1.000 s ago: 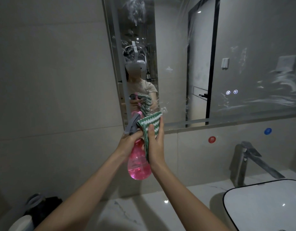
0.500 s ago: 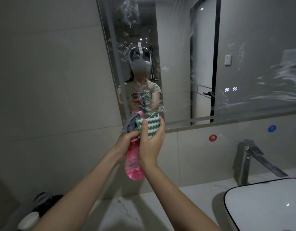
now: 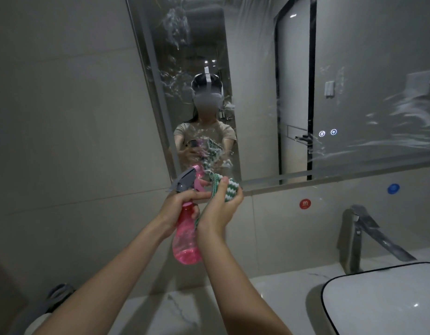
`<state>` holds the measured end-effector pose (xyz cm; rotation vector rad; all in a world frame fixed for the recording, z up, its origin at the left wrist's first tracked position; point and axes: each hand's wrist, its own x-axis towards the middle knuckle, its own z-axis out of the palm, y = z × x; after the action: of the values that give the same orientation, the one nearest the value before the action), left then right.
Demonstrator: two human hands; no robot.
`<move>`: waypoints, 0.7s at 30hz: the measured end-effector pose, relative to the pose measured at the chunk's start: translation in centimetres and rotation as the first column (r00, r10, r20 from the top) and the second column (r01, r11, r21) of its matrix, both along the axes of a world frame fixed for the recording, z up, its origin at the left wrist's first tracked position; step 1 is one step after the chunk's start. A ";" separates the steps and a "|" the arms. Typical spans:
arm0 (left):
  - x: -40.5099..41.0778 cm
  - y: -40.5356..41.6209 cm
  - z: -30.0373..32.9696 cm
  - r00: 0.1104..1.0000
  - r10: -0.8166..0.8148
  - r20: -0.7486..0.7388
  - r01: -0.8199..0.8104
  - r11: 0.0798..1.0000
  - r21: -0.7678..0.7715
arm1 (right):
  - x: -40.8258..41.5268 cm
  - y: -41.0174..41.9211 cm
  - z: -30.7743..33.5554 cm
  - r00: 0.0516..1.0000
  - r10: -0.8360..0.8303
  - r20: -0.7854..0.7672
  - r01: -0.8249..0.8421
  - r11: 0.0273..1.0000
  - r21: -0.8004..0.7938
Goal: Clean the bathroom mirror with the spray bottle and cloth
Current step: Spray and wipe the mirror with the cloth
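The wall mirror [image 3: 257, 97] carries wet splashes and streaks at its upper left, middle and right. My left hand [image 3: 179, 209] grips the neck of a pink spray bottle [image 3: 186, 243] with a grey trigger head [image 3: 183, 182], held upright just below the mirror's lower left corner. My right hand [image 3: 220, 209] holds a bunched green-and-white striped cloth [image 3: 227, 191] right beside the bottle, thumb on top. Both hands touch or nearly touch each other. The mirror reflects a person with the same bottle and cloth.
A white basin [image 3: 383, 301] with a dark rim sits at the lower right under a metal faucet [image 3: 364, 235]. A marble counter [image 3: 175, 310] runs below my arms. Dark and white items [image 3: 54, 301] lie at the lower left. Red [image 3: 305, 203] and blue [image 3: 393, 188] stickers mark the wall.
My right hand has turned and closed round the cloth, bunching it from a hanging flap into a ball. The bottle tilted slightly and my view shifted left.
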<state>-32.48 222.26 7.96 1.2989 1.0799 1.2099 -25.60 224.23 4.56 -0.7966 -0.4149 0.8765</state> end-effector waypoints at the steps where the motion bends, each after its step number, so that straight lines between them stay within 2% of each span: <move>1: -0.3 0.1 0.1 1.000 0.018 0.009 -0.018 1.000 0.001 | 0.1 0.2 0.1 1.000 -0.010 0.007 0.010 1.000 0.006; 6: -2.2 -0.4 0.3 0.991 0.092 0.094 -0.097 0.994 0.047 | 1.3 1.3 2.3 0.979 -0.164 0.118 0.159 0.986 0.051; 9: -3.4 -0.5 0.1 0.976 0.153 0.156 -0.163 0.985 0.054 | 2.1 3.1 4.1 0.922 -0.303 0.242 0.280 0.952 0.126; 11: -4.4 -0.6 0.0 0.971 0.191 0.142 -0.201 0.977 0.065 | 2.5 4.6 5.9 0.882 -0.367 0.294 0.332 0.929 0.164; 15: -5.7 -1.3 0.2 0.968 0.202 0.151 -0.219 0.970 0.105 | 2.6 7.1 10.2 0.819 -0.429 0.381 0.367 0.902 0.227; 18: -6.6 -1.3 0.3 0.956 0.247 0.161 -0.267 0.956 0.120 | 2.4 9.2 13.7 0.729 -0.472 0.496 0.388 0.882 0.268; 21: -7.6 -1.1 1.1 0.933 0.319 0.166 -0.351 0.910 0.222 | 1.6 11.5 17.0 0.570 -0.527 0.631 0.403 0.848 0.344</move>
<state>-40.07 221.14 9.09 1.2324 1.1154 1.7107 -23.96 235.76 21.59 -1.0185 -0.8975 -0.0203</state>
